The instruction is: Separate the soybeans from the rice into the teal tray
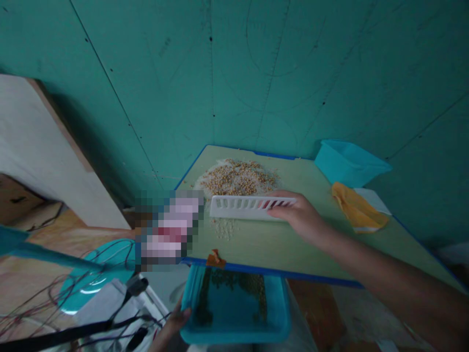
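Observation:
My right hand (298, 215) grips one end of a white slotted plastic tray (238, 211), which stands on its edge on the table. Directly behind it spreads a heap of pale grains mixed with round yellow beans (238, 176). A few pale grains (224, 229) lie in front of the tray. Below the table's near edge, my left hand (178, 320) holds the left side of a turquoise plastic tub (234, 337). Small dark green and brown bits lie along the tub's inner sides, too small to name.
The pale table (293, 249) has a blue edge and meets a green wall. At right are a turquoise bag (350, 161) and an orange cloth (357, 208). Brown tape (215, 259) sticks to the front edge. Tangled wires (36, 293) and a turquoise stool (95, 283) occupy the left.

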